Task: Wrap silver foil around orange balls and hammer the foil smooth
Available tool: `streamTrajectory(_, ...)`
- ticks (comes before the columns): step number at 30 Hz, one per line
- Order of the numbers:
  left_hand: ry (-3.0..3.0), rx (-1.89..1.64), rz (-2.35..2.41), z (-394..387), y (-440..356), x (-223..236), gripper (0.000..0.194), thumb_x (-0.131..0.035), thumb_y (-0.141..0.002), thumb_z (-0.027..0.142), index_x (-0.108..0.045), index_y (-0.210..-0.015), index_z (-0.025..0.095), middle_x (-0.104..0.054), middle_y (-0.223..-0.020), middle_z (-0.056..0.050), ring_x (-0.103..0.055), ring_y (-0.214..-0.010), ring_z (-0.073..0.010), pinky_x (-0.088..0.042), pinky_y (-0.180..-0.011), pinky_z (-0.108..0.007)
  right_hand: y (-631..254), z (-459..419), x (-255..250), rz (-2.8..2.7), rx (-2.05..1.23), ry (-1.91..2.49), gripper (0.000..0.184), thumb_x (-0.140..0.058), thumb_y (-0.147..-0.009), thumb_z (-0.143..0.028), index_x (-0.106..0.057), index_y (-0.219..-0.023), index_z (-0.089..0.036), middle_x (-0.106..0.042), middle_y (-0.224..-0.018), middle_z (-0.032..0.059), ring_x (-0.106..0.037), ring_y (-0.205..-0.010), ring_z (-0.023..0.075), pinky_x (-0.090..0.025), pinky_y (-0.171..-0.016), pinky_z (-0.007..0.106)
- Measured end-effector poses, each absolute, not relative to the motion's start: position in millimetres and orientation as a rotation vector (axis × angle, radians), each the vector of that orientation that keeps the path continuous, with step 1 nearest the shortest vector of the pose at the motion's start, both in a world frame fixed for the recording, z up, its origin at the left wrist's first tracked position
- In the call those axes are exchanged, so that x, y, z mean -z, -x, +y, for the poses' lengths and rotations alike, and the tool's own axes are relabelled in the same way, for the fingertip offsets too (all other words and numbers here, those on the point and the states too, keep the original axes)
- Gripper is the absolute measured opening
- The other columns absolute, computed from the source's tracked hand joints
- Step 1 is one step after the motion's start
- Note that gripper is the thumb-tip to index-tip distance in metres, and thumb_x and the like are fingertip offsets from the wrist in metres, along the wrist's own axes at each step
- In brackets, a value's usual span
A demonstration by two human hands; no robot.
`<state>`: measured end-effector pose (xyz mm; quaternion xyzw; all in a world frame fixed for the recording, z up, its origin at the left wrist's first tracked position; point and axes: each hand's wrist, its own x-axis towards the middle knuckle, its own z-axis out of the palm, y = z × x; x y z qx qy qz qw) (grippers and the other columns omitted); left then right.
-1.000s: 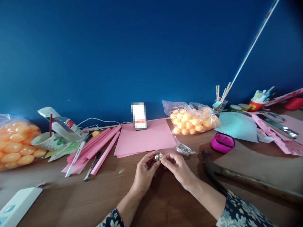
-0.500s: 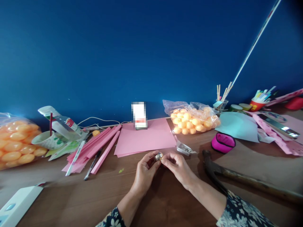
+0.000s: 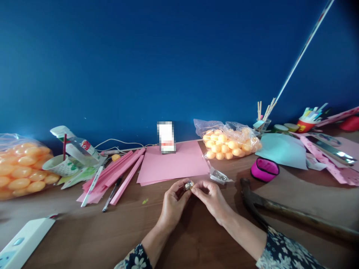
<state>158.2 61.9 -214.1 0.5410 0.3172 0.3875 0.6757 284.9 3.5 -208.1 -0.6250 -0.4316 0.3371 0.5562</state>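
My left hand (image 3: 174, 203) and my right hand (image 3: 211, 200) meet over the brown table (image 3: 84, 235), just in front of the pink paper sheets (image 3: 174, 162). Both pinch one small shiny silver-and-gold ball (image 3: 189, 185) between their fingertips. The fingers of each hand are curled closed round it. A small clear packet of shiny bits (image 3: 218, 175) lies just right of my right hand.
Two bags of orange balls sit at the far left (image 3: 19, 170) and back centre (image 3: 230, 144). Pink paper strips (image 3: 117, 173), a pen (image 3: 110, 194), a paper cup (image 3: 60, 164), a magenta tape roll (image 3: 264, 169), a hammer (image 3: 280, 211) and a white box (image 3: 19, 246) lie around.
The hands keep the same pinch on the small ball. The view has shifted slightly, so things on the table sit a little further right.
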Motion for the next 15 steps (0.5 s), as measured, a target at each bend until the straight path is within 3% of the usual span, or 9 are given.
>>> streamTrajectory(15,-1.183,-0.875,0.744,61.8,-158.8,212.7,0.038,-0.068,-0.068,0.027,-0.06,-0.104,0.015,-0.069,-0.1,-0.009,-0.062,-0.097,-0.0234,-0.047,-0.089,-0.037,-284.5,4.3,205.1,-1.028,-0.781,1.476,0.021,-0.058,-0.076,-0.037,-0.061,-0.071,-0.017,-0.061,-0.069,0.0012,-0.054,-0.068,0.016,-0.042,-0.063,0.026)
